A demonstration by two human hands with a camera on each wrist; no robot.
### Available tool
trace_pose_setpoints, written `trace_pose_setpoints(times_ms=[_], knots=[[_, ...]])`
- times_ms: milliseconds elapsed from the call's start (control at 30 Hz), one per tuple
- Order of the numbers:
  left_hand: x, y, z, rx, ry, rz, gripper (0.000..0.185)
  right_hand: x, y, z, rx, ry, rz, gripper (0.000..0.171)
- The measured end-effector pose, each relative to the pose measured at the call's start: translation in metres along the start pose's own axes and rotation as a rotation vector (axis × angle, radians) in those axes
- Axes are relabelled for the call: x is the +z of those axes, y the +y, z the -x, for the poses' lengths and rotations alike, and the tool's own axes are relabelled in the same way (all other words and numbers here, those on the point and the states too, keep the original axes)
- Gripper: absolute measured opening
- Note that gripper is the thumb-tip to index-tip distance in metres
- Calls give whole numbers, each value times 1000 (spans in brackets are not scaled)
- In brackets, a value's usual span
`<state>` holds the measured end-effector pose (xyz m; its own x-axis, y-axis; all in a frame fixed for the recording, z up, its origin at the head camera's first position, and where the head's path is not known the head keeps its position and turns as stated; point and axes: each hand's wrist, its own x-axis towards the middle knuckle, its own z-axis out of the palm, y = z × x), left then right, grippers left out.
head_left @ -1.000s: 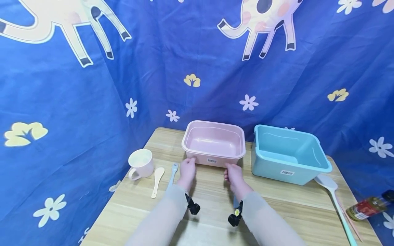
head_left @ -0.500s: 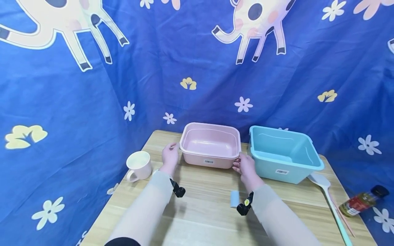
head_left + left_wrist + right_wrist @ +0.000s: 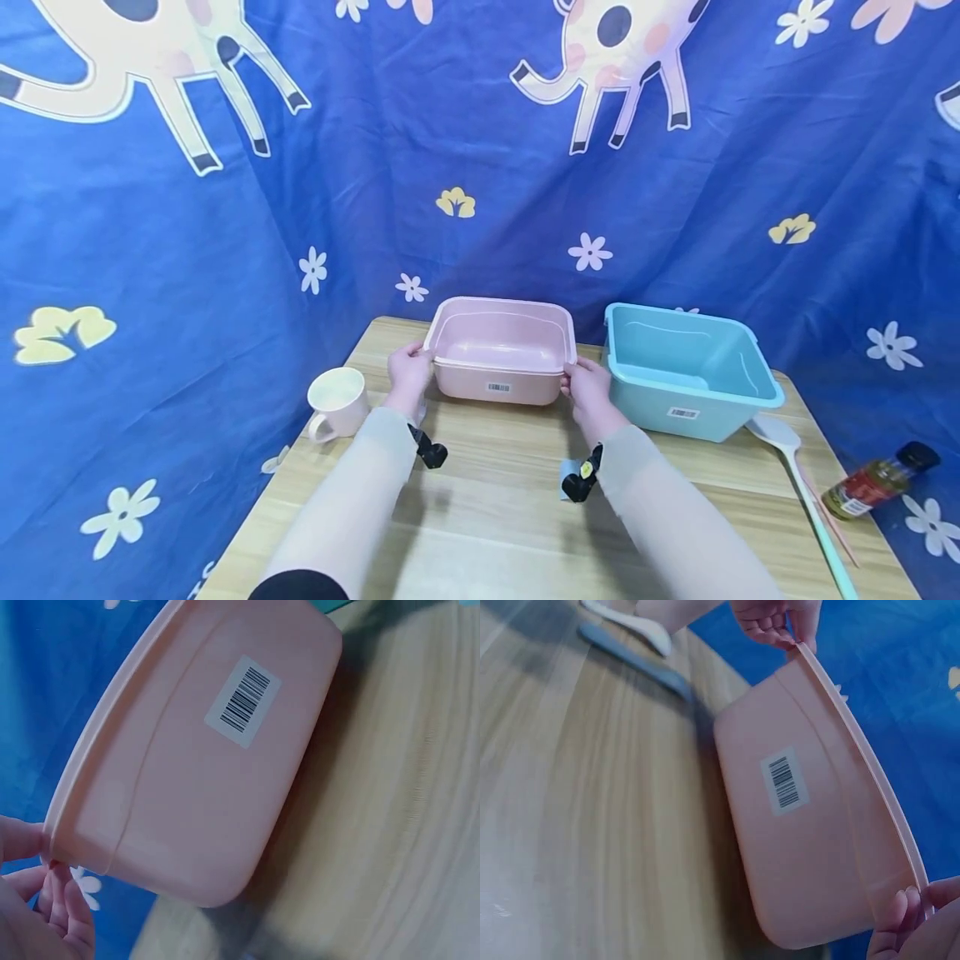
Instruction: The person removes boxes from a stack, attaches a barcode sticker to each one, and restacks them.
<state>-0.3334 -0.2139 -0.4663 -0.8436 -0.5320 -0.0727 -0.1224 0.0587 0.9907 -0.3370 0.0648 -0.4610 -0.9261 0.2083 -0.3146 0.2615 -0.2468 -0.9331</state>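
Observation:
A pink plastic basin [image 3: 498, 385] with a barcode label on its front wall is between my two hands at the back of the table. My left hand [image 3: 409, 372] pinches the rim at its left end, thumb above and fingers below, as the left wrist view shows. At the opposite end, my right hand [image 3: 588, 389] pinches the rim the same way. In the right wrist view a dark shadow runs along the basin's lower edge on the table. Close beside my right hand stands a teal bin [image 3: 682, 412].
A white mug [image 3: 339, 402] stands at the left edge. A white spoon [image 3: 641, 626] and a blue-grey fork [image 3: 634, 660] lie near my left arm. A flat light-blue piece [image 3: 566, 477] is by my right wrist. At right are a long-handled spoon [image 3: 813, 508] and a bottle [image 3: 870, 487].
My hands have gone from the basin's lower front wall out to its two ends and now pinch the rim. The basin has shifted slightly left, away from the teal bin.

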Motion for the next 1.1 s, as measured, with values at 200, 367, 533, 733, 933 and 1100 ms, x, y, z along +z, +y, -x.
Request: trace_pose_setpoints(times_ms=[200, 367, 533, 733, 933, 1100], knots=[[6, 35, 7, 94, 16, 47, 38, -6, -35, 9, -79, -7, -30, 37], [16, 75, 19, 178, 23, 185, 36, -16, -78, 20, -148, -19, -48, 37], [38, 114, 39, 211, -24, 349, 38, -44, -128, 30, -184, -12, -69, 37], [77, 153, 63, 231, -124, 442, 42, -90, -179, 39, -262, 19, -144, 32], [123, 163, 83, 191, -267, 455, 45, -144, -205, 41, -292, 72, -128, 28], [163, 158, 97, 127, -396, 432, 50, -194, -214, 37, -269, 103, -134, 26]])
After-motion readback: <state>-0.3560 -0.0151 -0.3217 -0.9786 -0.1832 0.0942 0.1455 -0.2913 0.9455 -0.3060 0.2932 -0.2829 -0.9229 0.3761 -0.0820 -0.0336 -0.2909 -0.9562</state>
